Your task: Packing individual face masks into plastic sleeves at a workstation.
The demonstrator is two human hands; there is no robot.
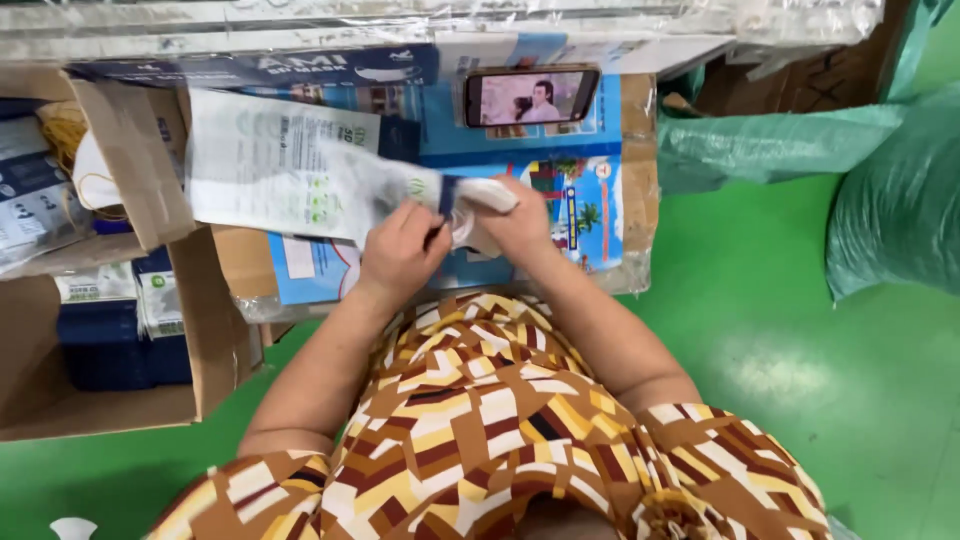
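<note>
Green floor (780, 330) fills the right and lower frame, glossy, with a pale glare patch at 4 o'clock. Green plastic sacks (890, 200) lie at 2 to 3 o'clock, one long and flat, one bulging, touching each other.

An open cardboard box (215, 340) sits at 9 o'clock, flaps out; dark blue packs (105, 345) and white ones are stacked inside. A second open box at 10 o'clock holds yellow rubber bands (62, 128).

A blue printed carton (590, 200), laid flat on brown cardboard, serves as the work surface at 12 o'clock. Clear crinkled film (400, 15) runs along the top edge. A phone (530, 96) stands on its side at 12 o'clock, leaning on the stack behind, screen lit.

A patterned brown, yellow and white garment (480, 430) covers the lap at 6 o'clock.

A white printed bag (290, 170) lies spread from 10 o'clock toward centre, over the carton and a box flap.

Left hand (400, 250): curled narrow, fingertips pinching the bag's right end. Right hand (520, 225): closed around a white and dark blue bundle (480, 195) at the bag's mouth, touching the left hand. What is inside the bundle cannot be told; the hands cover it.
</note>
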